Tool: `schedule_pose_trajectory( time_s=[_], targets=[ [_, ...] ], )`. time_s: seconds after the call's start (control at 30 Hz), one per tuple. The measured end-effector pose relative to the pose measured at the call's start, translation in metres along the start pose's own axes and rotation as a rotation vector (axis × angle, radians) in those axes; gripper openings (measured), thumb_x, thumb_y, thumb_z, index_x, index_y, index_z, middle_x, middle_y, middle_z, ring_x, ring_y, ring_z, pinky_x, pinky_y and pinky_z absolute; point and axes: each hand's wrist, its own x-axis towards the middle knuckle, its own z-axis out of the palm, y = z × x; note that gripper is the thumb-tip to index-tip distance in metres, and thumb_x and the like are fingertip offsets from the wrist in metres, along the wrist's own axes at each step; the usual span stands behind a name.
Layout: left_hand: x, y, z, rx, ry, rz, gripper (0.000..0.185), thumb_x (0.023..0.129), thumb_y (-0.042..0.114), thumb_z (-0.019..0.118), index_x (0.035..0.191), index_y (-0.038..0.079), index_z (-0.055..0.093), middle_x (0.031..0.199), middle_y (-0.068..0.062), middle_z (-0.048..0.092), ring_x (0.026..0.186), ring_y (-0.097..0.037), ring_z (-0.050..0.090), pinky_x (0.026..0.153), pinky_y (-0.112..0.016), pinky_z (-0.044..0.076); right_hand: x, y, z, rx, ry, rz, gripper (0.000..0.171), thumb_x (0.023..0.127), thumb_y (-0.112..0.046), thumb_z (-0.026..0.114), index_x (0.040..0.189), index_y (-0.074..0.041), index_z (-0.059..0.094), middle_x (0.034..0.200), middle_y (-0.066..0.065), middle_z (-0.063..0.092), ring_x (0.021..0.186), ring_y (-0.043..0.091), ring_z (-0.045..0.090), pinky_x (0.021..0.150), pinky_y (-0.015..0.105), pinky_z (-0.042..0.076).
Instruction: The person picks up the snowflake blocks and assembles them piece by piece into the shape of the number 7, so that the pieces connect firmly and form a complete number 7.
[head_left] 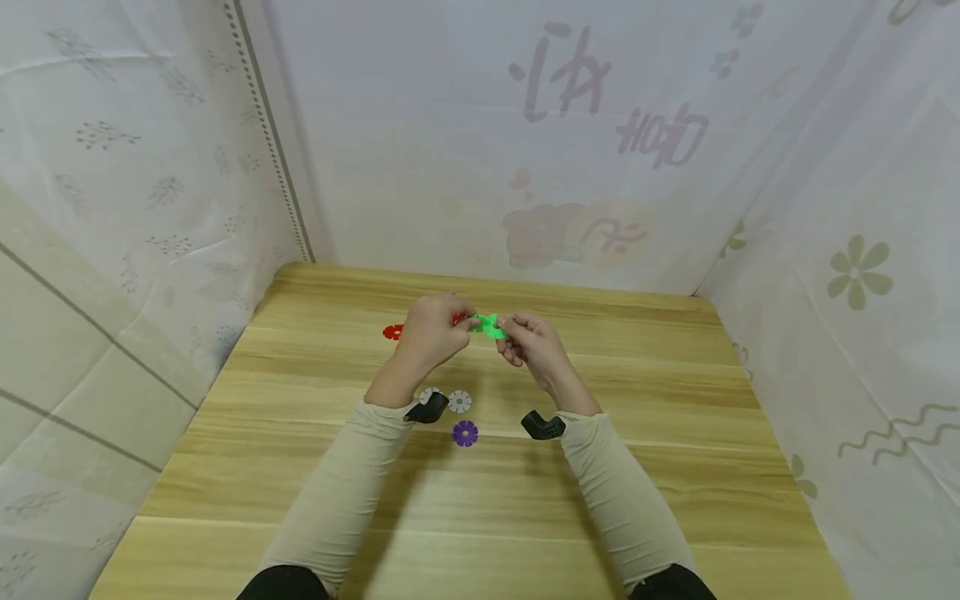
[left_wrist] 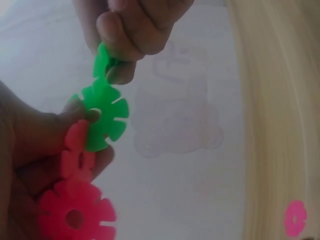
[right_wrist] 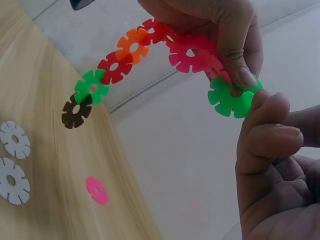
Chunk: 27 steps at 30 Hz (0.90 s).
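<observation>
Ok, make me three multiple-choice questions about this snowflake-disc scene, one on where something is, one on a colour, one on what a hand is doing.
1. Where does the purple disc lie?
A. on the table between the forearms
B. in the right hand
C. on the chain

2. What colour is the disc at the chain's free end?
A. white
B. dark brown
C. purple

3. What is the right hand doing?
A. resting flat
B. hanging idle
C. pinching a green disc

Answers: 1 A, the purple disc lies on the table. 2 B, the brown disc ends the chain. 3 C, the right hand pinches the green disc, which the left hand also holds.
</observation>
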Motion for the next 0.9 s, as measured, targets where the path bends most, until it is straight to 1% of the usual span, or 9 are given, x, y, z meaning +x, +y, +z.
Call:
schedule_pose_trajectory(
  time_s=[0.1, 0.17, 0.27, 0.4, 0.53, 0.63, 0.73, 0.9],
  targets=[
    [-0.001, 0.0, -0.002, 0.029, -0.026, 0.031, 0.006, 0.09, 0.015, 0.076, 0.089, 0.01, 0.079, 0.09, -0.002, 0.073, 0.071, -0.016, 0.063, 0.061, -0.032, 0.05, 0.0, -0.001, 0.0, -0.011, 0.001, 0.001, 0.031, 0.102, -0.028, 0.062, 0.1, 0.002, 0.065, 0.068, 0.006, 0.062, 0.051, 0.01, 0.051, 0.044, 0.02, 0.037],
    [-0.001, -0.001, -0.002, 0.04, -0.031, 0.049, 0.007, 0.091, 0.017, 0.077, 0.09, 0.01, 0.079, 0.091, -0.002, 0.073, 0.071, -0.015, 0.062, 0.061, -0.031, 0.049, 0.0, -0.001, 0.0, -0.017, 0.0, -0.001, 0.03, 0.102, -0.027, 0.061, 0.099, 0.002, 0.064, 0.068, 0.006, 0.062, 0.051, 0.01, 0.051, 0.044, 0.02, 0.037],
    [-0.001, -0.003, 0.0, 0.044, -0.013, 0.061, 0.007, 0.089, 0.017, 0.078, 0.087, 0.01, 0.079, 0.089, -0.001, 0.073, 0.073, -0.016, 0.064, 0.062, -0.031, 0.05, 0.0, 0.0, 0.001, -0.029, 0.002, -0.001, 0.029, 0.103, -0.026, 0.061, 0.099, 0.003, 0.065, 0.068, 0.006, 0.063, 0.051, 0.01, 0.052, 0.044, 0.02, 0.038],
    [-0.002, -0.004, 0.006, 0.055, 0.033, 0.043, 0.006, 0.087, 0.015, 0.08, 0.083, 0.011, 0.079, 0.085, 0.0, 0.074, 0.073, -0.018, 0.066, 0.061, -0.032, 0.051, -0.002, 0.001, 0.002, -0.047, 0.004, 0.004, 0.03, 0.104, -0.025, 0.059, 0.1, 0.004, 0.064, 0.069, 0.006, 0.063, 0.052, 0.009, 0.052, 0.044, 0.019, 0.039],
    [-0.003, -0.004, 0.011, 0.07, 0.07, 0.029, 0.005, 0.085, 0.013, 0.081, 0.08, 0.011, 0.08, 0.081, 0.0, 0.074, 0.069, -0.017, 0.066, 0.058, -0.032, 0.05, -0.002, 0.004, 0.004, -0.039, 0.012, 0.007, 0.028, 0.104, -0.021, 0.058, 0.101, 0.006, 0.064, 0.068, 0.006, 0.063, 0.052, 0.009, 0.053, 0.045, 0.019, 0.04],
    [-0.004, -0.004, 0.012, 0.068, 0.079, 0.028, 0.005, 0.084, 0.011, 0.081, 0.079, 0.011, 0.08, 0.079, 0.0, 0.074, 0.065, -0.016, 0.065, 0.055, -0.031, 0.049, -0.003, 0.006, 0.005, -0.024, 0.014, 0.014, 0.026, 0.104, -0.021, 0.058, 0.099, 0.004, 0.063, 0.068, 0.006, 0.063, 0.052, 0.009, 0.053, 0.045, 0.019, 0.04],
    [-0.004, -0.003, 0.011, 0.069, 0.052, 0.014, 0.005, 0.085, 0.012, 0.08, 0.081, 0.012, 0.08, 0.08, 0.0, 0.074, 0.064, -0.015, 0.064, 0.054, -0.03, 0.048, -0.004, 0.007, 0.005, -0.015, 0.013, 0.014, 0.027, 0.105, -0.022, 0.057, 0.096, 0.003, 0.063, 0.068, 0.006, 0.062, 0.052, 0.009, 0.053, 0.045, 0.02, 0.039],
    [-0.001, 0.0, 0.005, 0.094, -0.042, 0.0, 0.007, 0.09, 0.02, 0.077, 0.088, 0.014, 0.08, 0.085, 0.002, 0.073, 0.067, -0.013, 0.06, 0.054, -0.029, 0.046, -0.003, 0.008, 0.002, 0.028, 0.02, 0.03, 0.026, 0.105, -0.024, 0.057, 0.094, -0.001, 0.064, 0.067, 0.004, 0.062, 0.052, 0.008, 0.052, 0.045, 0.019, 0.039]
  ],
)
